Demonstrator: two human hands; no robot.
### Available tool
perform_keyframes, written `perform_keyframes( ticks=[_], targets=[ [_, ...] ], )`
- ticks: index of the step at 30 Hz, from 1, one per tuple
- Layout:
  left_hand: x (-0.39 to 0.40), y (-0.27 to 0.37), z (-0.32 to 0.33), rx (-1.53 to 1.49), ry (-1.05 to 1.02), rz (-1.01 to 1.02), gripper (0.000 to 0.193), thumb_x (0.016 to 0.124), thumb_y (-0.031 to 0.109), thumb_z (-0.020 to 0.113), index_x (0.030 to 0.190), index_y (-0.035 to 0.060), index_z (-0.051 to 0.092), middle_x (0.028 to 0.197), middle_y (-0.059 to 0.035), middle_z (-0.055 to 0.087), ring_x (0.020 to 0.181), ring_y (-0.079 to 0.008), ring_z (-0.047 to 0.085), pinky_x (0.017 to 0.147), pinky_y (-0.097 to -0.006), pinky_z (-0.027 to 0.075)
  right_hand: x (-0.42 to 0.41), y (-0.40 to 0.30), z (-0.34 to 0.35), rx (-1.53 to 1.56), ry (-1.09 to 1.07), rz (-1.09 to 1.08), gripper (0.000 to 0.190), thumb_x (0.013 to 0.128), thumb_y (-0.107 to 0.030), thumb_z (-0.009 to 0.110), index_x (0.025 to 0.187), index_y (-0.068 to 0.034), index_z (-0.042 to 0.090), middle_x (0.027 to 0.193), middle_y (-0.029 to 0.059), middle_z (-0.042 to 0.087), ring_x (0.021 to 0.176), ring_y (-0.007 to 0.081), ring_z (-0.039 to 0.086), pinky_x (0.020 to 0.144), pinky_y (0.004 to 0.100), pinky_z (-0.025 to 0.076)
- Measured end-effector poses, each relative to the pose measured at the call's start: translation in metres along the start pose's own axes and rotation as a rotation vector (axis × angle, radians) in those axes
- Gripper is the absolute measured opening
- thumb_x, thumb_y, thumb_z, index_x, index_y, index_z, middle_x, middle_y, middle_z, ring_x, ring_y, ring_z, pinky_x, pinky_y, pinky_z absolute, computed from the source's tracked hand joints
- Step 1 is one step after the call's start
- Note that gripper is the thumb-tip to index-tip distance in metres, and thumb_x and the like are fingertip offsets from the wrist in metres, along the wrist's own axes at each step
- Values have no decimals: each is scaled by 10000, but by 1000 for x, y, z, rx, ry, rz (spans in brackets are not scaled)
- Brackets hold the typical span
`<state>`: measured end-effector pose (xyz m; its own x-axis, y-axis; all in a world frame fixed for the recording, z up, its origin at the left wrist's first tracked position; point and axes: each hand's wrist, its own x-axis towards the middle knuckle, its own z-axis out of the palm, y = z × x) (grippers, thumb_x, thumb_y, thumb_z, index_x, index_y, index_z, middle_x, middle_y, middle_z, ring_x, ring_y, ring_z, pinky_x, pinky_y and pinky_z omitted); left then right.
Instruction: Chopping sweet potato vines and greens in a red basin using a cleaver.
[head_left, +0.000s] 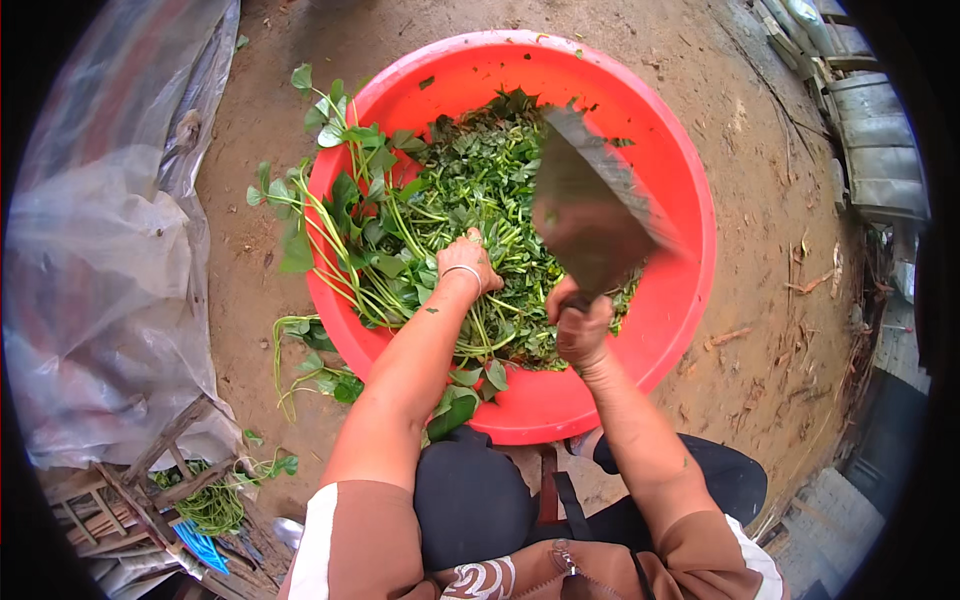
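A wide red plastic tub (679, 315) stands before my knees, holding chopped green leaves and stems (480, 172). My right hand (583, 322) grips the handle of a broad-bladed cleaver (589, 210). Its blade is raised over the right half of the tub and blurred. Down in the greens, my left hand (469, 264) is closed around long leafy vines (375, 274), its fingers partly hidden. Uncut stems trail from that hand over the tub's left rim. A bracelet (463, 268) circles my left wrist, and leaf scraps cling to both forearms.
Bare earth (757, 255) surrounds the tub, with wood chips scattered at right. Plastic sheeting (112, 247) covers the left side. At lower left, more vines (210, 499) lie by a wooden frame (105, 510) and blue cord (201, 546). Corrugated sheets (881, 142) line the right edge.
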<state>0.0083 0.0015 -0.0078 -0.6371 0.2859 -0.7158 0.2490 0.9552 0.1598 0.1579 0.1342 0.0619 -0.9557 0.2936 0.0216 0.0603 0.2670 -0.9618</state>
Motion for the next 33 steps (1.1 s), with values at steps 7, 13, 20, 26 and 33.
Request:
perform_keyframes(
  ticks=[7,13,20,26,33],
  targets=[
    [5,-3,6,-49,4,19,847,560,394,832,1199,9,431,1127,-189,619,1025,-314,640,874,-389,523,-8,0,4,-525,-90,425,448,927,-462,498,872,-35,622,757,219,625,771,399,626,666,472,474],
    [-2,1,15,37,105,-17,796,625,366,800,1238,28,420,1166,-167,577,1101,-301,582,910,-385,468,21,-23,6,-161,-19,-74,410,922,-440,548,881,-32,554,731,129,609,587,306,613,549,373,481],
    [-44,-2,1,434,76,-93,1212,559,694,750,1443,13,278,1364,-136,440,1287,-326,381,1070,-514,271,-3,55,20,-655,-310,660,650,889,-641,419,931,-34,647,909,246,659,896,431,628,781,500,487],
    [-26,-9,2,322,-29,18,853,593,628,765,1199,59,575,1093,-67,650,1019,-223,629,862,-376,486,22,-29,-1,-278,-102,338,461,923,-459,541,810,-14,576,665,140,579,604,299,584,585,377,452],
    [-21,-16,6,204,-54,74,716,615,552,791,1097,46,633,1070,-125,678,985,-245,666,820,-349,542,7,13,23,-658,-257,536,540,882,-565,527,904,-29,591,744,214,633,647,415,589,604,454,464]
  ],
)
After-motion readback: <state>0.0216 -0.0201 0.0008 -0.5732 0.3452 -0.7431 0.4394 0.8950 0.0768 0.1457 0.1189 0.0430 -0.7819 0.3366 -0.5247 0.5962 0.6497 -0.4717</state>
